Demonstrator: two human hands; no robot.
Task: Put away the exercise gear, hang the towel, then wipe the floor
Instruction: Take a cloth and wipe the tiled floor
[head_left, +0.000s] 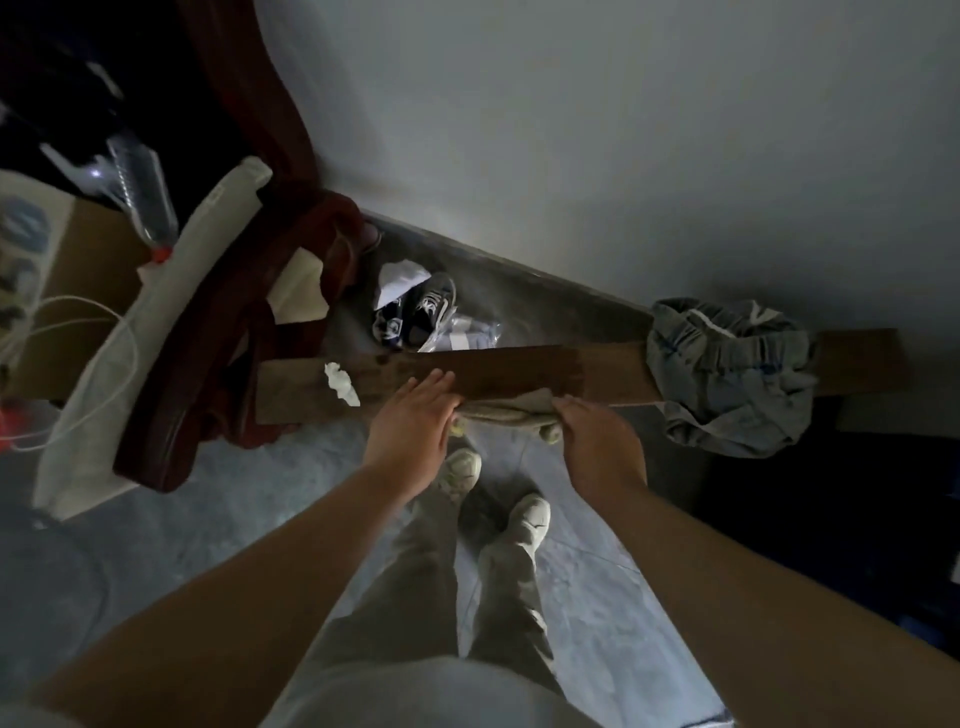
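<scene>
A beige towel (511, 408) lies draped over the near edge of a long wooden board (509, 366) that runs across in front of me. My left hand (415, 421) rests flat on the board with straight fingers, touching the towel's left end. My right hand (597, 434) grips the towel's right end with curled fingers. Most of the towel is hidden between my hands and below the board's edge.
A bunched grey garment (732, 374) sits on the board's right part. A crumpled white tissue (340, 382) lies at its left. Dark shoes (415, 312) and plastic wrap lie behind on the floor. A dark red wooden frame (218, 332) and a cardboard box (78, 270) stand left.
</scene>
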